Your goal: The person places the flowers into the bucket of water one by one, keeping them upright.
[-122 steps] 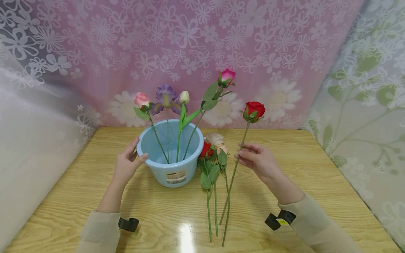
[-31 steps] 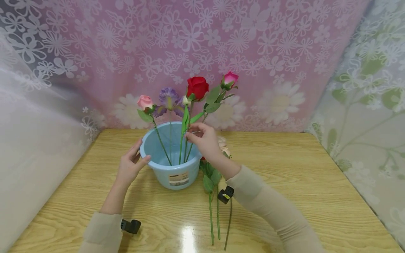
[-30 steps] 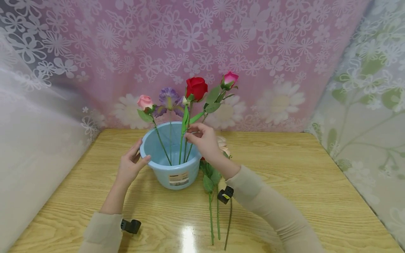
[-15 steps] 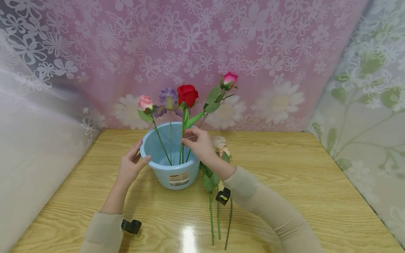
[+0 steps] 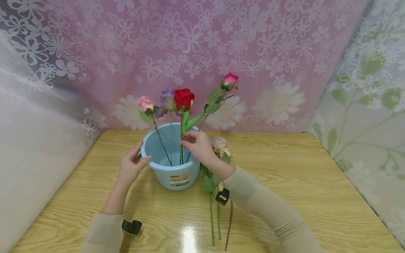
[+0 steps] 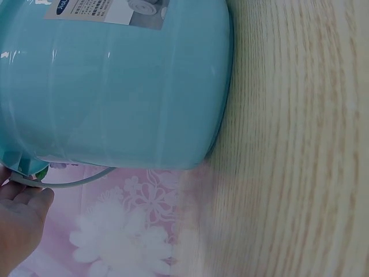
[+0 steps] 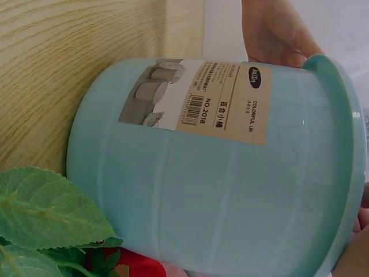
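Observation:
A light blue bucket (image 5: 172, 177) with a paper label stands on the wooden table. My left hand (image 5: 129, 168) grips its rim at the left, thumb over the edge; the left wrist view shows the fingers by the rim and the thin handle (image 6: 81, 182). Over the bucket, my right hand (image 5: 199, 146) pinches the stem of a red rose (image 5: 183, 99), whose lower end is down inside the bucket. Also standing in the bucket are a pink rose (image 5: 146, 103), a purple iris (image 5: 166, 98), a tulip with green leaves (image 5: 193, 120), its bloom mostly hidden, and a magenta rosebud (image 5: 230, 80).
Right of the bucket several roses lie on the table, with pale blooms (image 5: 219, 142), green leaves (image 5: 209, 183) and stems (image 5: 211, 221) toward the front edge. My right forearm crosses above them. A pink floral curtain (image 5: 190, 63) hangs behind the table.
The red rose was held upright right of the bucket; my right hand has carried it left into the bucket, then shifted it lower and left, before the tulip. My left hand stays on the rim.

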Tool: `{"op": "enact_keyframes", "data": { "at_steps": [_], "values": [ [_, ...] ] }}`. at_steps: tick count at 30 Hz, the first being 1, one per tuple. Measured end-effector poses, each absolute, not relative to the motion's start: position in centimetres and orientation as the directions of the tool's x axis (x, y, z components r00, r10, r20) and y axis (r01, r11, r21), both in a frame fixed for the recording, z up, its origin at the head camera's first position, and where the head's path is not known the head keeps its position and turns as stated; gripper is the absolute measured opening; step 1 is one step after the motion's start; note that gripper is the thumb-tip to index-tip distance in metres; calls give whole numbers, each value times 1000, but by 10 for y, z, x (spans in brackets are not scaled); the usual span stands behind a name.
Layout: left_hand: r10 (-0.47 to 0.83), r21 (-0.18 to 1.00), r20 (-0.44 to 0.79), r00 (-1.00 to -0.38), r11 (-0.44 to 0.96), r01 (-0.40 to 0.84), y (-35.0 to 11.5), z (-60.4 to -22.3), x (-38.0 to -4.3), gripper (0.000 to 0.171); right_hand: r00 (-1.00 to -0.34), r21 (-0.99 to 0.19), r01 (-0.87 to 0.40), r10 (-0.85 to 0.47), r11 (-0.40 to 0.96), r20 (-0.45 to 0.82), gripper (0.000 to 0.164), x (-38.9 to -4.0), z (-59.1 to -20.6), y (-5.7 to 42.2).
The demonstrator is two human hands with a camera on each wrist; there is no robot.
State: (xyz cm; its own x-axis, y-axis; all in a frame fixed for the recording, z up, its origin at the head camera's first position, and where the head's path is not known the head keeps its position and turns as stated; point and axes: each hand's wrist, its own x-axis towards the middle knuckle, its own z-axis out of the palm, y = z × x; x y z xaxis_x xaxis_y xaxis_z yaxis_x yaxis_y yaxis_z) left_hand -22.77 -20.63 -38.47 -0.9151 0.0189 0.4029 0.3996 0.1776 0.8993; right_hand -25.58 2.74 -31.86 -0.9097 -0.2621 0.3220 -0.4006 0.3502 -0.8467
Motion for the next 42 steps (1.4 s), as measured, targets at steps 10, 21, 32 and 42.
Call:
{"op": "enact_keyframes", "data": {
  "at_steps": [10, 21, 32, 42],
  "values": [
    [12, 904, 391, -920, 182, 386, -206, -384, -227, 62, -901, -808, -417, -307, 417, 306, 26, -257, -318, 26],
    [2, 904, 400, -916, 164, 395, -203, -382, -224, 60, -885, -799, -431, -369, 420, 284, 28, -254, -319, 26],
    [-9, 897, 417, -909, 166, 410, -203, -384, -225, 59, -901, -872, -384, -329, 303, 282, 26, -247, -317, 43],
    [-5, 898, 409, -912, 180, 402, -205, -386, -228, 60, -910, -901, -365, -294, 233, 293, 27, -235, -316, 70]
  ]
}}
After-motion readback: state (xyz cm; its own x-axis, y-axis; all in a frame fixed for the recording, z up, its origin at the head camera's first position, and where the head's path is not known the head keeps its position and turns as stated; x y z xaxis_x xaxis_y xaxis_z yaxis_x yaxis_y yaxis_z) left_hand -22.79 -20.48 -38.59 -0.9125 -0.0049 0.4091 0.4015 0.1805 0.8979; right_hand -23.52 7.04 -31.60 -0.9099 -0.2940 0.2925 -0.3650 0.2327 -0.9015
